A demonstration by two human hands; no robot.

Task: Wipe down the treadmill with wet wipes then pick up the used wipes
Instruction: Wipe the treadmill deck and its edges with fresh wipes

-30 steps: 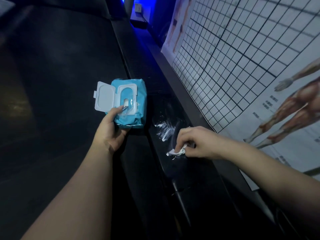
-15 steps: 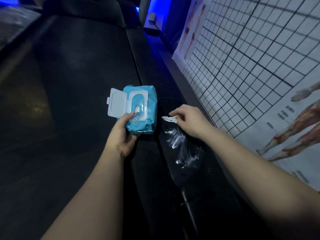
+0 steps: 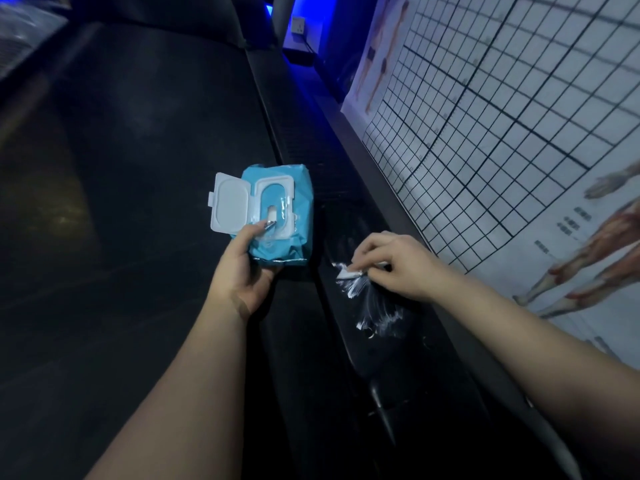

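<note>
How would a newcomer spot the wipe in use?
Start at the gridded wall poster on the right; the treadmill's dark side rail runs below it. There the right hand pinches a small crumpled white wipe beside wet streaks, unlike the blue pack in the left hand.

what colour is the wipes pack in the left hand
The wipes pack is light blue with a white flip lid, open; seen in the head view.

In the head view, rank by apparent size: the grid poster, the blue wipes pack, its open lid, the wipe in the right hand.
1. grid poster
2. blue wipes pack
3. open lid
4. wipe, partly hidden under the right hand, so its full size is unsure.
</note>
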